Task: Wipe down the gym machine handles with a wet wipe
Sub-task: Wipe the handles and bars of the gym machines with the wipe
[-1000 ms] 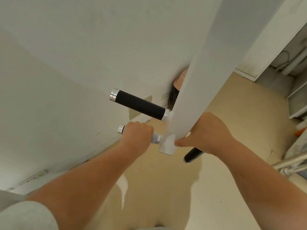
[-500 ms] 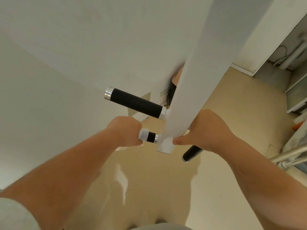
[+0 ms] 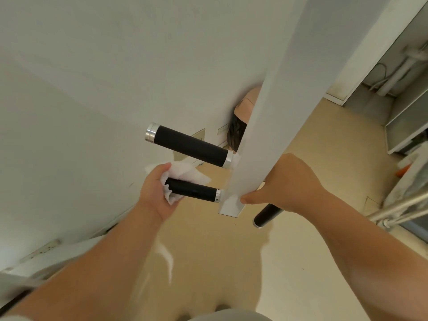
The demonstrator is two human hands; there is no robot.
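Left hand (image 3: 155, 193) just slid outward, so its fingers now clutch the wet wipe (image 3: 185, 172) bunched round the lower handle (image 3: 194, 189)'s far tip. Right hand (image 3: 289, 184) stays clamped on the white post (image 3: 266, 126). Guessing the upper handle (image 3: 190, 145) is next.

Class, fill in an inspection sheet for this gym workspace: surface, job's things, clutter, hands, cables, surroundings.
Surface: beige floor, smooth, partly shadowed.
Job's things: white wet wipe wrapped round the free end of the lower black foam handle; upper black foam handle uncovered; third black handle below the right hand.
Clutter: pink-lidded bin behind the white square post.
Hands: left hand grips the wipe; right hand holds the post's lower end.
Cables: dark cable, far-right alcove.
Surroundings: white wall; metal tubes at right.
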